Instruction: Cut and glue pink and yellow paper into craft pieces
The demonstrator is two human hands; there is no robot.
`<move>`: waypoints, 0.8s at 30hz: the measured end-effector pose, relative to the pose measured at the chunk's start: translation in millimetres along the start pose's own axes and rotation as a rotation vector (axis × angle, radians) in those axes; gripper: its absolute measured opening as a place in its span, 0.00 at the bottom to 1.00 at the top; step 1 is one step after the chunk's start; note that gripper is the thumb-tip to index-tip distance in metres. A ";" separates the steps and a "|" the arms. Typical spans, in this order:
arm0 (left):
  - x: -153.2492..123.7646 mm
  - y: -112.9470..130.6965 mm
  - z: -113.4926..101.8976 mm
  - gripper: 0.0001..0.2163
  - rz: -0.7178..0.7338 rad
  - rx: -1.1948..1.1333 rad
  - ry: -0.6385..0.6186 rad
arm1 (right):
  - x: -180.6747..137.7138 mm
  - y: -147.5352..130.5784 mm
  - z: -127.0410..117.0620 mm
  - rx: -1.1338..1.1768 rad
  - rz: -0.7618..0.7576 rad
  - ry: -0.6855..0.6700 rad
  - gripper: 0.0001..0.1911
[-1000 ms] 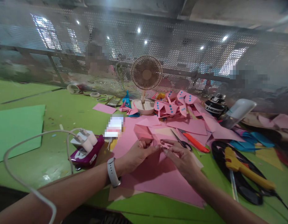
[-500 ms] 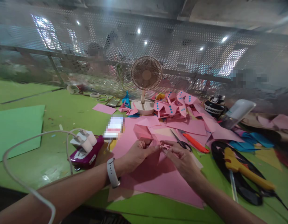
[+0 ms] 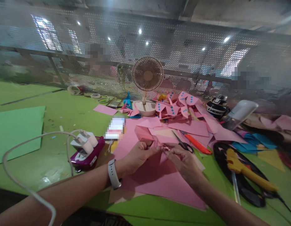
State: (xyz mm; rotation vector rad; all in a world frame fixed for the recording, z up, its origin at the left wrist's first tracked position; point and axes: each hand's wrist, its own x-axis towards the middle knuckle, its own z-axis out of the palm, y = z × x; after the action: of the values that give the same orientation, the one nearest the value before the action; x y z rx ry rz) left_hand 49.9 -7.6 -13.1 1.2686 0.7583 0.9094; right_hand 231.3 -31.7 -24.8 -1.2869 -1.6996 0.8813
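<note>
Between my hands is a folded piece of pink paper (image 3: 156, 142), raised over pink sheets (image 3: 159, 179) spread on the green table. My left hand (image 3: 139, 156), with a white watch band at the wrist, pinches it from the left with thumb and fingers. The fingertips of my right hand (image 3: 181, 160) meet my left thumb at the paper's edge and pinch it there. Fingers hide part of the fold. Close behind my right hand lie scissors (image 3: 184, 142) with dark handles and a red-handled cutter (image 3: 197, 144).
A small fan (image 3: 147, 75) stands at the back, beside piled pink paper shapes (image 3: 173, 106) with blue dots. At right a yellow glue gun (image 3: 249, 172) rests on a black tray (image 3: 218, 153). Left are a phone (image 3: 115, 128), a purple power strip (image 3: 88, 160) with chargers, and green paper (image 3: 18, 131).
Both hands stay almost in place on the pink paper, with only a slight shift at the fingertips. The things on the table have not moved.
</note>
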 end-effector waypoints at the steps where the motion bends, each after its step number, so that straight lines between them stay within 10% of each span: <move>1: 0.0 -0.2 -0.6 0.13 0.003 -0.005 -0.003 | 0.1 -0.4 0.3 0.007 -0.001 -0.006 0.14; 9: 0.4 4.1 -1.9 0.10 -0.036 -0.082 -0.048 | -2.2 -5.5 -3.6 0.023 0.064 0.063 0.15; 24: 2.4 3.5 -4.8 0.10 0.023 -0.102 -0.084 | 2.9 0.7 9.0 0.289 0.206 -0.249 0.24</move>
State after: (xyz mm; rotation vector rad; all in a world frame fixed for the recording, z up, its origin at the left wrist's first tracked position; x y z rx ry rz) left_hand 46.3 -3.1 -10.4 1.2197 0.6249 0.8962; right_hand 223.0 -29.2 -28.8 -1.2053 -1.5687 1.4043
